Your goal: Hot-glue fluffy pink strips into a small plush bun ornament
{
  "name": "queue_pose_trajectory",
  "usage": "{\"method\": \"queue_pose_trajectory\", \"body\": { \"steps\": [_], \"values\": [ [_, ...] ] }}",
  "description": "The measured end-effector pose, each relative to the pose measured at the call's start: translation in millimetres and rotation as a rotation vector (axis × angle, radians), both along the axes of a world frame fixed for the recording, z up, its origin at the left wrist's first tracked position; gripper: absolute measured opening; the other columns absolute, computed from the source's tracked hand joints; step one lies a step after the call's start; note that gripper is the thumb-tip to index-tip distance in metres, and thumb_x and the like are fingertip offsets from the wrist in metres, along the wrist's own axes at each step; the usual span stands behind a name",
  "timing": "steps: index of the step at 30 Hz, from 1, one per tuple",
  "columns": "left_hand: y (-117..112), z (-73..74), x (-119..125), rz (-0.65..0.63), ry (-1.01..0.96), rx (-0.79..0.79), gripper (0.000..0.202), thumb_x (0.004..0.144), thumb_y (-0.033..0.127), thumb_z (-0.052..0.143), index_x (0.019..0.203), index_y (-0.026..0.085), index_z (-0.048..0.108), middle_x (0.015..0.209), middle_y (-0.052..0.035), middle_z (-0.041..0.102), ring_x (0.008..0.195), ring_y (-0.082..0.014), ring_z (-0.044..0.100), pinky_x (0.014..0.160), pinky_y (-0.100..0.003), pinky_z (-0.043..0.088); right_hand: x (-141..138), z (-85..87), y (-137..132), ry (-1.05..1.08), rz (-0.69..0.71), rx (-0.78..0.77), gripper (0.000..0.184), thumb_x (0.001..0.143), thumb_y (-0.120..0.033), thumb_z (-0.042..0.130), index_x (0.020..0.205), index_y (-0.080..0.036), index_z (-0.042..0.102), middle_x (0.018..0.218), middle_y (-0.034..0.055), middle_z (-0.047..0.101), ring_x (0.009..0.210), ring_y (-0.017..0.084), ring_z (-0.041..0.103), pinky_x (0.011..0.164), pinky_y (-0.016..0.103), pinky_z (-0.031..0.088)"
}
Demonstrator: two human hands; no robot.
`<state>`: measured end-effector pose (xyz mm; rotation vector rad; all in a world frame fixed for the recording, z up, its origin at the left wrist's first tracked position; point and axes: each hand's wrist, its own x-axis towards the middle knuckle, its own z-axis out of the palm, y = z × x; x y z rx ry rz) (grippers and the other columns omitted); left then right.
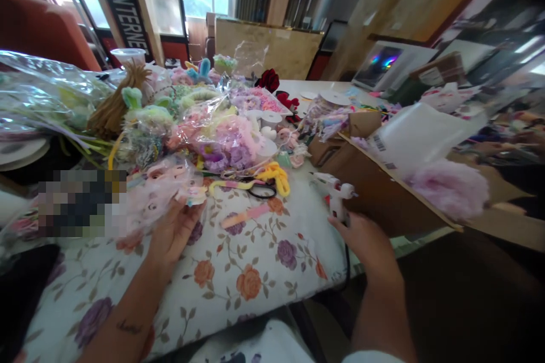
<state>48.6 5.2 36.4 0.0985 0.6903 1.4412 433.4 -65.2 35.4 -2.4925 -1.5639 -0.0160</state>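
Just beyond the right hand (361, 241), fingers loosely open and empty, stands the glue gun (336, 195) upright on the desk (238, 261), while the left hand (174, 229) pinches a pink cellophane packet (164, 193).

scissors (255, 186), cardboard box (374, 193) — floral tablecloth (255, 261)

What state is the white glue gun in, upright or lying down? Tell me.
Upright: the glue gun stands on the floral tablecloth, nozzle pointing sideways, the right hand at its handle.

Left forearm stretched forward from lower left, left hand (174, 231) palm-up with fingers curled loosely upward, right forearm reaching in from lower right, right hand (363, 243) back-up, fingers extended forward, both wrists straight, hands well apart
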Motion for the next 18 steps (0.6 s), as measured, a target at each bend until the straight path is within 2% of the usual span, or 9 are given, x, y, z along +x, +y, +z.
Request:
{"method": "queue_pose_trajectory", "body": {
  "steps": [1, 3, 4, 6, 8, 10, 14, 18],
  "values": [
    [0.2, -0.5, 0.2, -0.002, -0.003, 0.004, 0.029, 0.088, 0.002, 0.045, 0.108, 0.016, 0.06, 0.108, -0.0098, 0.068, 0.095, -0.0193, 0.068, 0.084, -0.038, 0.058, -7.8, 3.7, -6.1, -0.031, -0.02, -0.032, 0.036, 0.08, -0.046, 0.053, 0.081, -0.014, 0.068, 0.078, 0.0171, 0.069, 0.075, 0.031, 0.064, 0.067, 0.039, 0.045],
    [0.2, -2.0, 0.8, -0.009, 0.006, 0.028, 0.027, 0.087, 0.001, 0.047, 0.104, 0.015, 0.061, 0.104, -0.0088, 0.069, 0.091, -0.0182, 0.068, 0.084, -0.038, 0.058, -33.0, 10.3, -10.8, 0.004, 0.101, 0.061, 0.027, 0.085, -0.037, 0.05, 0.084, -0.017, 0.068, 0.085, 0.0138, 0.069, 0.077, 0.028, 0.064, 0.07, 0.038, 0.046],
    [0.1, -2.9, 1.1, -0.014, 0.018, 0.041, 0.025, 0.086, 0.001, 0.048, 0.101, 0.015, 0.062, 0.101, -0.0082, 0.069, 0.088, -0.0175, 0.068, 0.083, -0.038, 0.059, -49.8, 13.1, -9.1, 0.063, 0.206, 0.137, 0.024, 0.085, -0.034, 0.05, 0.082, -0.018, 0.067, 0.085, 0.0121, 0.069, 0.078, 0.026, 0.064, 0.072, 0.037, 0.046],
    [-0.3, -4.7, 1.6, -0.021, 0.048, 0.065, 0.021, 0.084, 0.001, 0.051, 0.096, 0.014, 0.062, 0.095, -0.0066, 0.069, 0.083, -0.016, 0.068, 0.081, -0.036, 0.059, -87.8, 17.0, 0.7, 0.261, 0.523, 0.211, 0.02, 0.088, -0.028, 0.049, 0.084, -0.019, 0.066, 0.088, 0.009, 0.069, 0.082, 0.022, 0.063, 0.077, 0.034, 0.047],
    [-0.5, -6.4, 1.7, -0.02, 0.079, 0.101, 0.018, 0.083, 0.002, 0.053, 0.093, 0.014, 0.062, 0.092, -0.0051, 0.068, 0.08, -0.0151, 0.067, 0.079, -0.035, 0.06, -124.4, 19.5, 16.0, 0.396, 0.856, 0.166, 0.016, 0.089, -0.024, 0.05, 0.089, -0.02, 0.065, 0.092, 0.0082, 0.067, 0.09, 0.021, 0.061, 0.081, 0.033, 0.046],
    [-0.1, -8.2, 1.3, -0.011, 0.109, 0.139, 0.016, 0.082, 0.003, 0.057, 0.092, 0.015, 0.062, 0.09, -0.0036, 0.067, 0.08, -0.0144, 0.066, 0.078, -0.034, 0.06, -153.1, 21.8, 32.6, 0.423, 1.041, 0.113, 0.015, 0.089, -0.019, 0.05, 0.09, -0.019, 0.065, 0.094, 0.0083, 0.065, 0.091, 0.02, 0.059, 0.081, 0.032, 0.045],
    [2.0, -12.3, 0.1, 0.011, 0.167, 0.155, 0.015, 0.077, 0.008, 0.066, 0.09, 0.016, 0.061, 0.087, -0.0016, 0.066, 0.079, -0.0128, 0.065, 0.079, -0.032, 0.059, -183.6, 25.1, 60.6, 0.327, 1.208, 0.05, 0.015, 0.088, -0.013, 0.052, 0.085, -0.016, 0.066, 0.085, 0.0079, 0.063, 0.082, 0.019, 0.055, 0.074, 0.03, 0.042],
    [3.1, -15.6, -1.0, 0.018, 0.183, 0.131, 0.018, 0.075, 0.01, 0.068, 0.09, 0.016, 0.061, 0.086, -0.002, 0.066, 0.076, -0.0131, 0.065, 0.077, -0.032, 0.059, -196.6, 17.1, 76.1, 0.224, 1.28, -0.039, 0.014, 0.084, -0.011, 0.056, 0.075, -0.015, 0.066, 0.079, 0.0078, 0.061, 0.078, 0.018, 0.052, 0.073, 0.03, 0.04]
  ]
}}
